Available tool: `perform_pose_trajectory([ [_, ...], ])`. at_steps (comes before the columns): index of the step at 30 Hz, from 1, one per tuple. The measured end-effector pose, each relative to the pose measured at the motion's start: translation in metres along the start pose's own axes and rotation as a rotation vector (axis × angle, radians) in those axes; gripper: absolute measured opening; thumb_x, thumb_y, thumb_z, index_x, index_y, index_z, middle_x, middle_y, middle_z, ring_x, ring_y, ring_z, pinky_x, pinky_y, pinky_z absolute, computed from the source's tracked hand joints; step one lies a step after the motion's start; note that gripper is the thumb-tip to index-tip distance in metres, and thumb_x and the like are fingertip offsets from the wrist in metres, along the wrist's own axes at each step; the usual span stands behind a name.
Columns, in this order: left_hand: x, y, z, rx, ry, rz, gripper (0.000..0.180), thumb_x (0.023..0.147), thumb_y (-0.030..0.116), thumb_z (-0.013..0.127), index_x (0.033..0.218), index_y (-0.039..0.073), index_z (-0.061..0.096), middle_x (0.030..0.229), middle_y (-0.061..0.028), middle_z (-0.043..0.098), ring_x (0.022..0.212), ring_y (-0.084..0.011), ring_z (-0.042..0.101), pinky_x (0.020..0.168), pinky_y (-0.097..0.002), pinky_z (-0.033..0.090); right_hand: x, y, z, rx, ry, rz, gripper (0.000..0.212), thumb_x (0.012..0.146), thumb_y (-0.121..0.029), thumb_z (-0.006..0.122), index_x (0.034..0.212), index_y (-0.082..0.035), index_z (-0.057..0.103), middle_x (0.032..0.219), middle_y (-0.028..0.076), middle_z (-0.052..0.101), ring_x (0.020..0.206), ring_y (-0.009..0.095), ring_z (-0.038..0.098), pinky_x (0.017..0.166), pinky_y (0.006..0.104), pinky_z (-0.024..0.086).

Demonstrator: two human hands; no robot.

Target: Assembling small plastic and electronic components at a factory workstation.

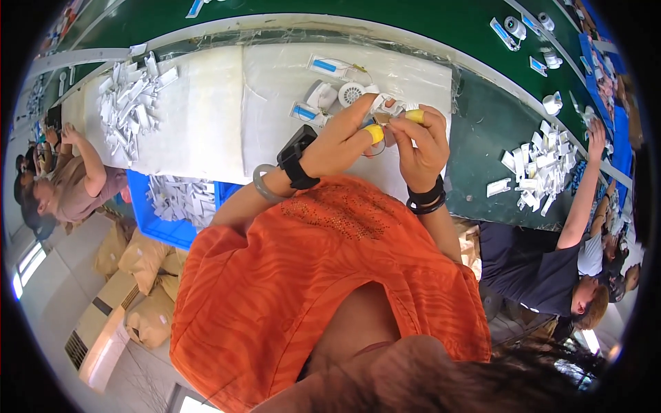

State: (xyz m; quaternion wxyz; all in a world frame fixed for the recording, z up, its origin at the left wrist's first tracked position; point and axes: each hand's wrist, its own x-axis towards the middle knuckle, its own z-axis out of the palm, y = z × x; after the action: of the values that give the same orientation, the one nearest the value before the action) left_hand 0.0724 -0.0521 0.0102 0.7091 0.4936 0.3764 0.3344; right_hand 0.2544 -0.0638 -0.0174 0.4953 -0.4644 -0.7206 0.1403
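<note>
My left hand (342, 143) is closed around a small white plastic part (387, 104) above the white work mat. Fingertips of my right hand (421, 150) pinch together at that part, beside a small tan piece (381, 119); what they grip is too small to make out. Yellow coverings wrap a finger on each hand, and a thin wire loops below. Just left of the hands lie a round white grille (351, 94), a white rounded housing (321, 95) and a flat white piece with a blue strip (307, 113). Farther back rests a similar blue-striped piece (332, 67) with wires.
A heap of white plastic pieces (131, 103) covers the mat's left; another pile (540, 165) lies right. A blue bin (147, 219) of white parts stands at left. Beyond runs a green conveyor belt (427, 27) carrying parts. Co-workers sit both sides, one arm (585, 182) reaching beltward.
</note>
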Motion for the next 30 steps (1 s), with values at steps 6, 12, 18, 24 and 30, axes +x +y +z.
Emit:
perform_pose_trajectory([
  [6,-0.003,-0.002,-0.001,0.039,-0.026,-0.037,0.047,0.093,0.005,0.041,0.14,0.0,0.038,0.105,-0.0089,0.055,0.077,-0.0113,0.054,0.064,-0.0263,0.048,-0.002,0.0,0.001,0.004,0.013,0.012,0.024,0.07,-0.002,0.079,0.091,-0.011,0.074,0.087,0.004,0.06,0.09,0.027,0.056,0.09,0.0401,0.047],
  [12,-0.001,-0.016,0.003,0.026,0.05,0.107,0.043,0.093,0.013,0.05,0.135,0.002,0.042,0.088,-0.0061,0.062,0.062,-0.0102,0.054,0.053,-0.0242,0.045,0.004,-0.002,-0.002,0.015,-0.018,-0.001,0.022,0.071,-0.001,0.078,0.091,-0.01,0.073,0.083,0.004,0.061,0.084,0.024,0.057,0.093,0.0422,0.046],
  [18,-0.002,-0.012,0.005,0.134,0.069,0.106,0.04,0.095,0.01,0.049,0.134,0.003,0.046,0.089,-0.0069,0.064,0.062,-0.0121,0.055,0.055,-0.0253,0.045,0.003,0.001,-0.002,0.018,-0.041,-0.045,0.021,0.072,-0.002,0.078,0.09,-0.009,0.072,0.083,0.003,0.062,0.083,0.022,0.057,0.094,0.0434,0.046],
  [24,-0.001,-0.008,0.009,0.157,0.118,0.137,0.035,0.093,0.005,0.05,0.128,0.001,0.051,0.09,-0.0116,0.064,0.075,-0.0196,0.063,0.068,-0.0301,0.05,0.001,0.0,0.001,0.001,-0.025,-0.031,0.019,0.073,-0.002,0.077,0.09,-0.008,0.071,0.084,0.004,0.062,0.083,0.022,0.057,0.094,0.0433,0.046],
  [30,-0.003,-0.007,0.011,0.233,0.172,0.123,0.03,0.09,0.004,0.051,0.12,-0.001,0.056,0.095,-0.0156,0.065,0.08,-0.0259,0.065,0.071,-0.0328,0.05,-0.003,-0.005,0.002,-0.01,-0.018,-0.024,0.019,0.074,-0.001,0.076,0.091,-0.008,0.07,0.083,0.004,0.061,0.082,0.022,0.057,0.093,0.0431,0.046],
])
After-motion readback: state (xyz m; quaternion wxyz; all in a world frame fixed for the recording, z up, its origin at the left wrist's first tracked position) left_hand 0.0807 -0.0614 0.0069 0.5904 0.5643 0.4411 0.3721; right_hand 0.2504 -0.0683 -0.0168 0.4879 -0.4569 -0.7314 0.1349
